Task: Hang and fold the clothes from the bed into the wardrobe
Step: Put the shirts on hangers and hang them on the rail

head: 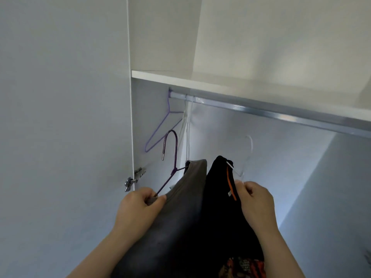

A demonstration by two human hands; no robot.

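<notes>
Grey garment (188, 197) on a purple hanger (173, 173) is pinched in the left hand (140, 201), a black garment (216, 189) on a clear hanger (251, 145) in the right hand (255, 199), both hooks below the wardrobe rail (261, 112). A lilac hanger (158, 128) and white hangers (187, 127) crowd the rail's left end; rightward it runs open beneath the shelf edge (200, 79).

We see a grey garment (186, 197) on a purple hanger (176, 149), tilted at lower centre, a black garment (218, 193) with an orange strip just right of it on a white hanger (251, 146), both hooks below the wardrobe rail (261, 110) slanting across upper right, a lilac hanger (169, 105) and pale wire hangers (187, 127) hung at its left end
</notes>
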